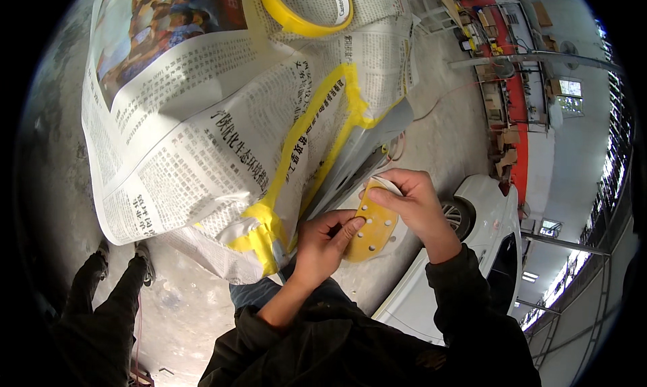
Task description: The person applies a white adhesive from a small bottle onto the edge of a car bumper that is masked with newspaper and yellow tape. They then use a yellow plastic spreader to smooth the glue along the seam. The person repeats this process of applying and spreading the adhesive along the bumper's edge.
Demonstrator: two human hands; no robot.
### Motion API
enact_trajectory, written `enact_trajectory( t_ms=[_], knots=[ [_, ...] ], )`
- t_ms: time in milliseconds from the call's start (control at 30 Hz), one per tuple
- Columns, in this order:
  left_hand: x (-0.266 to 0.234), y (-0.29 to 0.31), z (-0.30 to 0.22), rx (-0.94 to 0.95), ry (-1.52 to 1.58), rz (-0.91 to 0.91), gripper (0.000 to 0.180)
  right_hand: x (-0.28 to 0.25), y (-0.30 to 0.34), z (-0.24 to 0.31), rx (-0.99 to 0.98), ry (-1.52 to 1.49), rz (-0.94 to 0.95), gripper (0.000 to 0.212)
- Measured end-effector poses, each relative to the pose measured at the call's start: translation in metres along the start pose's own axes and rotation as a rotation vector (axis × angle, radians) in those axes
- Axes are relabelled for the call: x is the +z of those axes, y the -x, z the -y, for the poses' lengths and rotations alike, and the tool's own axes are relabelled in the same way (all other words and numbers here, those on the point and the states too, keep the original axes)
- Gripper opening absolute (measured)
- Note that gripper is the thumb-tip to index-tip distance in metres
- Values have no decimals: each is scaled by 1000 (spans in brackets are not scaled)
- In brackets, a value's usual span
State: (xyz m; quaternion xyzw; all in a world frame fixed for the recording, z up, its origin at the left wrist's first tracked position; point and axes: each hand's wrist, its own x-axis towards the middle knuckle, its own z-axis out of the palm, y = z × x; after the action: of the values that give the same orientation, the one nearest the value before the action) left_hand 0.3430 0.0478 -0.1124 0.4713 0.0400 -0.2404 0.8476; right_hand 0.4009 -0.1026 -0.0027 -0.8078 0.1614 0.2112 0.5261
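Both my hands hold a yellow piece of sandpaper (374, 225) with round holes through it. My left hand (320, 247) pinches its left edge, thumb on top. At the upper end, my right hand (412, 202) grips it between thumb and fingers, where a pale underside curls up. Beyond my hands, newspaper (182, 131) covers a vehicle part, its edges fixed down with yellow masking tape (263, 232). Between the taped edges and my hands, a strip of bare grey panel (377, 134) shows. A roll of yellow tape (283, 16) rests on the newspaper at the far end.
A white car (465, 266) stands close on my right. At the left, another person's legs (111, 293) are on the concrete floor (192, 309). Shelves with boxes (502, 111) line the red and white wall at the far right. A thin hose (441, 104) crosses the floor.
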Motion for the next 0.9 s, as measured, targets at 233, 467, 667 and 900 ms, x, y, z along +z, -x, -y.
enact_trajectory(
  t_ms=[233, 467, 667, 900],
  knots=[
    [-7, -4, 22, 344, -302, -175, 18, 18, -10, -2, -168, 214, -186, 16],
    [-10, 24, 62, 348, -493, -193, 26, 51, -38, -3, -373, 312, -578, 11],
    [-19, 23, 70, 281, -487, -175, 28, 61, -54, -17, -438, 341, -718, 23],
    [-19, 25, 78, 280, -590, -230, 26, 67, -59, -15, -494, 429, -791, 23]
  ],
)
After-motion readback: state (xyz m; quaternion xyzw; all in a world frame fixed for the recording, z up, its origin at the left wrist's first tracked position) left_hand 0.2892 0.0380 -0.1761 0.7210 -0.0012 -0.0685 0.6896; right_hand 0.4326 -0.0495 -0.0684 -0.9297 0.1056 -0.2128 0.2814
